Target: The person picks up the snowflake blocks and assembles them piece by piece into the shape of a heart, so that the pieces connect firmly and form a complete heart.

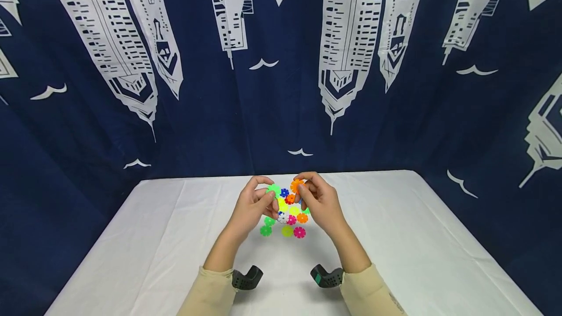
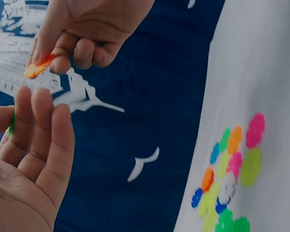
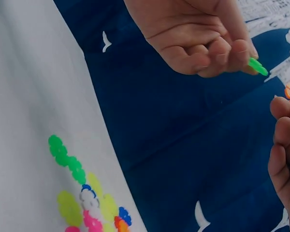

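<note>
Between thumb and fingers, my left hand pinches a green notched plastic disc, flower-like in outline. An orange disc of the same kind is pinched by my right hand. The two discs are held up a short way apart, not touching. In the left wrist view the orange disc is seen nearly edge-on, and the green one is mostly hidden by the thumb and fingers. The right wrist view has the green disc sticking out past the fingertips.
Below the hands, several more discs in pink, yellow, green, white, blue and orange lie scattered on the white tablecloth. A dark blue curtain with white building prints hangs behind the table's far edge.
</note>
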Action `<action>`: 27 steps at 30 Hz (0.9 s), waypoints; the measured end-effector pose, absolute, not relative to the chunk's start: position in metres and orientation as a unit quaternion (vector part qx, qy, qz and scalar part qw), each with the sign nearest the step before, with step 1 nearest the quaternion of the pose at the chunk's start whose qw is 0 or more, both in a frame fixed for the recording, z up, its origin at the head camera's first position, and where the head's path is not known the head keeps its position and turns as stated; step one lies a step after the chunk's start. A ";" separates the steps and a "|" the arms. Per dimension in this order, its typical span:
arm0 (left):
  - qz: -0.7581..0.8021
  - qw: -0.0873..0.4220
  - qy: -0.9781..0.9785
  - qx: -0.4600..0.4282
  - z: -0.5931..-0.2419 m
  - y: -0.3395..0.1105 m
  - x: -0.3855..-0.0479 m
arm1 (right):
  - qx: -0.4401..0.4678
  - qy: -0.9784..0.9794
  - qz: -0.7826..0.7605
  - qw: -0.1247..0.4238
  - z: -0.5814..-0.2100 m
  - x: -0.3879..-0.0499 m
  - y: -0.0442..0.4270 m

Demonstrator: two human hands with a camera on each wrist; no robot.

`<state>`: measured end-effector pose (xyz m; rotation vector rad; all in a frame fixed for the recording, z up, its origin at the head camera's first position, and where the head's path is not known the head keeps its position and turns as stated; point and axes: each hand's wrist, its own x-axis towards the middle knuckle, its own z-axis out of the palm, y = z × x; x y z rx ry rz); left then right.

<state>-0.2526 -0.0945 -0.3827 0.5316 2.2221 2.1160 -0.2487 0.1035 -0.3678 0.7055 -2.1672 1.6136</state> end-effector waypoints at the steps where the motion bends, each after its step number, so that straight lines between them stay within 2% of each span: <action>1: 0.683 0.015 0.709 0.176 -0.381 -0.093 -0.250 | 0.260 -0.761 0.565 0.185 -0.364 -0.244 0.103; 4: 0.693 0.022 0.694 0.195 -0.376 -0.090 -0.243 | 0.294 -0.746 0.556 0.220 -0.357 -0.236 0.100; 8: 0.711 0.035 0.665 0.226 -0.371 -0.087 -0.237 | 0.332 -0.731 0.539 0.255 -0.365 -0.243 0.099; 16: 0.769 0.075 0.580 0.259 -0.371 -0.082 -0.231 | 0.353 -0.711 0.537 0.287 -0.363 -0.237 0.097; 27: 0.804 0.106 0.524 0.261 -0.363 -0.075 -0.222 | 0.367 -0.654 0.577 0.323 -0.376 -0.242 0.088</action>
